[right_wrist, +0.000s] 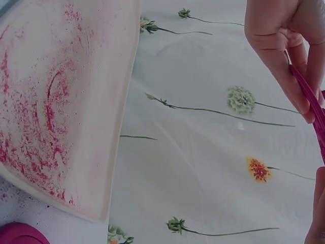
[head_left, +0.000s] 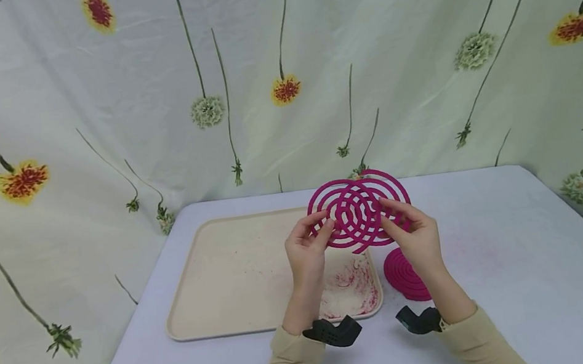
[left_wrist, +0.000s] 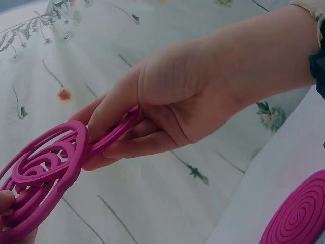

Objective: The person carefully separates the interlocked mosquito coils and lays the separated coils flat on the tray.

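Observation:
In the head view two magenta mosquito coils overlap upright above the table, their loose rings crossing. My left hand point(head_left: 307, 251) pinches the left mosquito coil point(head_left: 334, 183) between thumb and fingers. The right mosquito coil point(head_left: 406, 194) is pinched by my right hand point(head_left: 422, 241). The left wrist view shows the right hand point(left_wrist: 172, 86) from the side, with fingertips of the left hand point(left_wrist: 5, 201) at the left edge. Tightly wound coils point(head_left: 404, 275) lie flat on the table below, partly behind the right forearm; how many is hidden.
A beige tray point(head_left: 232, 277) lies on the white table point(head_left: 503, 252), left of the flat coils. Magenta powder and crumbs point(head_left: 348, 289) mark its near right corner. A flower-print cloth point(head_left: 263, 136) hangs behind the table. Black camera mounts sit at both wrists.

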### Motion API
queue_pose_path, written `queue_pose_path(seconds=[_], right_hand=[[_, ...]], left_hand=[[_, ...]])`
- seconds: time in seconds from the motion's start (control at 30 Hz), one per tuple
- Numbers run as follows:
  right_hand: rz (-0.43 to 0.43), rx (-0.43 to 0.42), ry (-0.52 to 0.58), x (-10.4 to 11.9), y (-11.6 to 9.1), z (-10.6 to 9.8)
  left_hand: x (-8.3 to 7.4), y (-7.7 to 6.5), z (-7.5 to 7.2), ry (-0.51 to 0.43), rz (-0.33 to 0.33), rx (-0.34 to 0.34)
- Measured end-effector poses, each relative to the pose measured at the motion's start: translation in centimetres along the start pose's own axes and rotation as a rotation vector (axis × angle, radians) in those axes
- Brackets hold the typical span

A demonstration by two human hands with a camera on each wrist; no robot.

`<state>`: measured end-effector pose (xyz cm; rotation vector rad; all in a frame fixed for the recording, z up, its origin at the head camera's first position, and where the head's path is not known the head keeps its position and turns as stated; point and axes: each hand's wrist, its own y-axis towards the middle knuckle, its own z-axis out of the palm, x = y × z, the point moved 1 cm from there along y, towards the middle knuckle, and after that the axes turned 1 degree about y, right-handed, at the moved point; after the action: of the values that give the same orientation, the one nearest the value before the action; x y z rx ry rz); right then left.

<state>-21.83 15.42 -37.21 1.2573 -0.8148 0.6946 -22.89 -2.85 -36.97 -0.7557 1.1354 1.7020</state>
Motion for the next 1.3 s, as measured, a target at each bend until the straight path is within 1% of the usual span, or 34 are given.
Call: queue_pose_path(seconds=[0.1, 0.17, 0.23, 0.3, 0.37, 0.43, 0.53, 0.63, 0.7, 0.77, 0.87, 0.93, 1.0, 1.03, 1.07, 1.13, 1.23, 1.3], right_hand=[[0.002, 0.000, -0.023, 0.0, 0.0, 0.0], [0.012, 0.028, -0.049, 0.1, 0.1, -0.3], [0.028, 0.089, -0.071, 0.2, 0.2, -0.6], [0.051, 0.172, -0.092, 0.4, 0.4, -1.2], [0.075, 0.264, -0.112, 0.6, 0.6, -1.8], [0.093, 0.352, -0.134, 0.9, 0.7, -2.4], [0.105, 0.469, -0.137, 1.3, 0.9, -3.1], [0.103, 0.535, -0.109, 1.4, 1.0, -3.4], [0.086, 0.534, -0.100, 1.5, 1.1, -3.4], [0.058, 0.502, -0.105, 1.5, 1.1, -3.4], [0.029, 0.428, -0.125, 1.5, 1.1, -3.4], [0.025, 0.378, -0.137, 1.5, 1.1, -3.5], [0.027, 0.333, -0.140, 1.4, 1.1, -3.4], [0.026, 0.310, -0.140, 1.4, 1.1, -3.4], [0.023, 0.287, -0.143, 1.4, 1.1, -3.5], [0.014, 0.242, -0.135, 1.5, 1.1, -3.5], [0.006, 0.199, -0.110, 1.6, 1.2, -3.8], [0.003, 0.205, -0.085, 1.7, 1.2, -4.1]], left_hand=[[-0.2, -0.1, 0.0, 0.053, 0.027, 0.050], [-0.3, 0.0, -0.4, 0.102, 0.039, 0.114], [-0.6, 0.2, -0.9, 0.155, 0.043, 0.191], [-0.8, 0.4, -1.5, 0.194, 0.032, 0.262], [-1.0, 0.7, -2.0, 0.227, 0.012, 0.310], [-1.1, 0.8, -2.4, 0.246, -0.011, 0.334], [-1.3, 0.8, -2.7, 0.258, -0.028, 0.338], [-1.3, 0.8, -2.6, 0.237, -0.030, 0.319], [-1.3, 0.8, -2.4, 0.226, -0.023, 0.299], [-1.2, 0.8, -2.2, 0.210, -0.012, 0.271], [-1.2, 0.8, -2.1, 0.201, 0.004, 0.208], [-1.2, 0.8, -2.2, 0.191, 0.009, 0.167], [-1.3, 0.8, -2.3, 0.185, 0.012, 0.148], [-1.3, 0.8, -2.3, 0.188, 0.015, 0.149], [-1.3, 0.9, -2.3, 0.190, 0.017, 0.159], [-1.4, 0.9, -2.5, 0.199, 0.020, 0.204], [-1.6, 1.1, -3.0, 0.234, 0.028, 0.306], [-1.7, 1.1, -3.4, 0.253, 0.036, 0.378]])
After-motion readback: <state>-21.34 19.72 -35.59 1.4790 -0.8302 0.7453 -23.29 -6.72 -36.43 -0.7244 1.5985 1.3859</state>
